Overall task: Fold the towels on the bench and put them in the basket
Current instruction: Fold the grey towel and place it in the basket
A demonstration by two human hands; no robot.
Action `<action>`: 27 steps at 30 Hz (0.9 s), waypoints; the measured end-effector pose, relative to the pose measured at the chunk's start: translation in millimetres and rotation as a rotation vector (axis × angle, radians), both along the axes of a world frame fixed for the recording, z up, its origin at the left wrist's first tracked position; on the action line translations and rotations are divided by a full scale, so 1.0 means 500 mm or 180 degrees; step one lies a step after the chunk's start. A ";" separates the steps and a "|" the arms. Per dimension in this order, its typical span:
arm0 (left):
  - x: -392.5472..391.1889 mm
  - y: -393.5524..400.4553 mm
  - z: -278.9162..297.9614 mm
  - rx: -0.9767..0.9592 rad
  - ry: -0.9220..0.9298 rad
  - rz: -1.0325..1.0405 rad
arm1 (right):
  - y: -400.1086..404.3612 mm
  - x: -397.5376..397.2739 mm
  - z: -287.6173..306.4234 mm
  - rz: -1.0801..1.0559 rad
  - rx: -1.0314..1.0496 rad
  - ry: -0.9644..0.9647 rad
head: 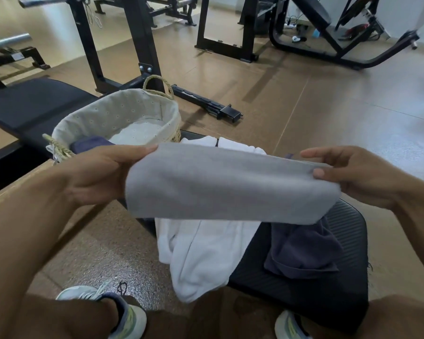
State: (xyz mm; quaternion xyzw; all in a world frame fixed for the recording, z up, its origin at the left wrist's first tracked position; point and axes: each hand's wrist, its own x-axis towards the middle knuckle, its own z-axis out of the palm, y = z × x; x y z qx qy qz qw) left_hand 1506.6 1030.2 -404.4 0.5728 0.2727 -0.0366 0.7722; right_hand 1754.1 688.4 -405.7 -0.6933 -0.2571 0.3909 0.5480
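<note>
A folded grey towel (228, 184) is held in the air above the black bench (304, 289). My left hand (108, 172) grips its left end and my right hand (353, 174) pinches its right end. Under it on the bench lie a crumpled white towel (201, 253), hanging over the bench's left edge, and a dark blue towel (304, 248). The woven basket (88, 118) with a pale cloth lining stands behind my left hand, on the bench's far end. A dark blue folded towel (88, 144) shows inside it.
Black gym racks (137, 45) and machine frames (328, 45) stand on the brown floor beyond the basket. A loose black bar (206, 104) lies on the floor to the basket's right. My two shoes (130, 314) show at the bottom edge.
</note>
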 end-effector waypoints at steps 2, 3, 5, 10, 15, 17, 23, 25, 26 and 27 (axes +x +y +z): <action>-0.006 0.006 -0.018 0.0518 0.0124 -0.0156 | -0.003 -0.003 -0.002 0.0062 -0.0214 -0.0154; -0.003 0.002 -0.036 0.1014 0.0282 -0.0153 | 0.001 -0.004 -0.012 0.0133 -0.0550 -0.0508; 0.007 -0.007 -0.078 0.1858 0.0560 -0.0171 | 0.016 -0.016 -0.034 0.0484 -0.1324 -0.1237; 0.025 -0.007 -0.105 0.2379 0.0560 -0.0077 | 0.050 -0.027 -0.053 0.0312 -0.1860 -0.1783; 0.020 -0.002 -0.101 0.2472 0.0547 -0.0162 | 0.045 -0.045 -0.043 0.0152 -0.1745 -0.1672; 0.018 0.000 -0.104 0.2528 0.0546 -0.0113 | 0.040 -0.045 -0.044 0.0084 -0.1700 -0.1690; 0.011 -0.005 -0.084 0.2455 0.0654 -0.0024 | 0.043 -0.040 -0.047 -0.0306 -0.1556 -0.1675; 0.009 -0.011 -0.076 0.2343 0.0630 0.0073 | 0.048 -0.047 -0.046 -0.0384 -0.1590 -0.1664; 0.009 -0.014 -0.073 0.2310 0.0614 0.0143 | 0.051 -0.052 -0.044 -0.0432 -0.1580 -0.1649; 0.008 -0.019 -0.068 0.2284 0.0564 0.0230 | 0.054 -0.059 -0.039 -0.0484 -0.1541 -0.1608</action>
